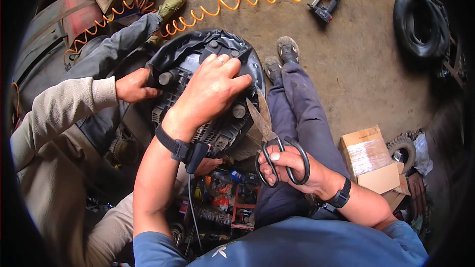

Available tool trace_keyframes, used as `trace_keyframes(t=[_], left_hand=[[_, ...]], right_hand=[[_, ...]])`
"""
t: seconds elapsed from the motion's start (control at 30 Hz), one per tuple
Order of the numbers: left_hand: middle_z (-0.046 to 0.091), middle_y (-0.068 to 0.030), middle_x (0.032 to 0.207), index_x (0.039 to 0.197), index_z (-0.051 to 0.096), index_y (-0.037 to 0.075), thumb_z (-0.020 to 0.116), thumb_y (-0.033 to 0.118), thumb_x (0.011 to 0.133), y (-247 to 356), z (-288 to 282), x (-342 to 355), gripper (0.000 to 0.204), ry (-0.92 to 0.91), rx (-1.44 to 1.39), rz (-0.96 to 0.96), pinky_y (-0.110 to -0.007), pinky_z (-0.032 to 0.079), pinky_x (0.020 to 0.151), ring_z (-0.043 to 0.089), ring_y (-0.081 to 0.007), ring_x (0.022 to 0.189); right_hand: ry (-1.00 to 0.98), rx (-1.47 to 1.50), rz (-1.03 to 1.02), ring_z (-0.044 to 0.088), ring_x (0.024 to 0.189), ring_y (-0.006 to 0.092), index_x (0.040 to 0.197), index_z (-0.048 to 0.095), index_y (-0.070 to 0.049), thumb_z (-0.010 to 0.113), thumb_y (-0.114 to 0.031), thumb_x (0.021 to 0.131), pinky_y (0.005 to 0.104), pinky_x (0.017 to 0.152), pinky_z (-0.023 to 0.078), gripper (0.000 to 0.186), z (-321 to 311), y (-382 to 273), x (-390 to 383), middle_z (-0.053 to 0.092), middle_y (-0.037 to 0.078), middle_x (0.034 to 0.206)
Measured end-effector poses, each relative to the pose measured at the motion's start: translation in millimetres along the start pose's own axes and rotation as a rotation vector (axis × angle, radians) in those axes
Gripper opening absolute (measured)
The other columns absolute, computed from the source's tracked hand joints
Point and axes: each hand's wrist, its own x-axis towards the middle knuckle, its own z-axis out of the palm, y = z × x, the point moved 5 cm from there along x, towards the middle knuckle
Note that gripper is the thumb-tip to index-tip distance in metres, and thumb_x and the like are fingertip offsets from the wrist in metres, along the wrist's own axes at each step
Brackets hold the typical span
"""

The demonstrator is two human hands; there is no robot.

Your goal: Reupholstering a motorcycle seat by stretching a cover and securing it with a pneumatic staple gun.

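Note:
An upturned seat-like piece lies in front of me, with a ribbed plastic base (190, 63) and a loose black cover (170, 52) around its edge. My left hand (213, 86) is closed over the base, fingers curled under; whatever they grip is hidden. My right hand (297, 168) grips large scissors (267, 133) by their black looped handles. Their worn blades are parted and point at the seat's right side. A co-worker's hand (133, 86) holds the seat's left edge. Another hand of that person (208, 166) is partly hidden below the seat.
An orange coiled air hose (240, 0) crosses the floor to a staple-gun-like tool (325, 4). A black inner tube (420, 24) lies at the far right, cardboard boxes (368, 153) nearer. Assorted tools and parts (220, 190) fill the space below the seat. The co-worker sits close at left.

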Motion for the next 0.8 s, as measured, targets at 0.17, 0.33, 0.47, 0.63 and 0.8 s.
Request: trace_keyframes(t=[0.17,0.33,0.47,0.63,0.8], left_hand=[[0.059,-0.0089,0.095,0.104,0.075,0.008,0.074,0.012,0.084,-3.4,1.1,4.6,0.02,0.006,-0.004,0.033,-0.044,0.045,0.085,0.058,-0.0314,0.095],[0.068,-0.0074,0.107,0.107,0.076,0.008,0.075,0.011,0.082,-0.9,2.2,-1.5,0.025,-0.106,0.045,-0.031,-0.043,0.047,0.09,0.062,-0.0302,0.101],[0.07,-0.0068,0.109,0.111,0.077,0.008,0.076,0.012,0.081,4.9,1.0,0.0,0.03,-0.037,0.052,-0.009,-0.043,0.048,0.091,0.064,-0.0288,0.103],[0.07,-0.0059,0.111,0.112,0.078,0.01,0.074,0.013,0.085,7.7,5.6,0.0,0.028,-0.041,0.105,0.077,-0.043,0.048,0.094,0.066,-0.0261,0.105],[0.07,-0.0033,0.105,0.105,0.077,0.011,0.085,0.013,0.077,29.4,-15.2,3.3,0.029,0.256,0.046,-0.039,-0.045,0.047,0.094,0.065,-0.0263,0.106]], right_hand=[[0.064,0.082,0.035,0.066,0.084,0.0132,0.117,0.069,-0.007,0.068,-0.036,0.113,0.0277,0.076,0.053,0.029,7.3,1.9,7.2,0.069,0.003,0.095],[0.129,0.037,-0.097,0.065,0.082,0.0111,0.115,0.068,-0.008,0.067,-0.036,0.113,0.026,0.071,0.049,0.028,7.6,5.5,24.9,0.069,0.001,0.094],[0.168,0.013,-0.152,0.061,0.083,0.015,0.114,0.069,-0.006,0.064,-0.032,0.113,0.0319,0.079,0.049,0.026,13.6,1.5,37.6,0.065,0.003,0.092],[0.211,-0.04,-0.175,0.061,0.084,0.0132,0.114,0.068,-0.006,0.067,-0.032,0.112,0.0301,0.077,0.049,0.027,10.1,1.7,43.6,0.065,0.003,0.093],[0.135,0.0,-0.165,0.06,0.087,0.0145,0.119,0.066,-0.006,0.064,-0.032,0.112,0.0319,0.081,0.05,0.027,7.7,2.7,32.6,0.064,0.003,0.097]])
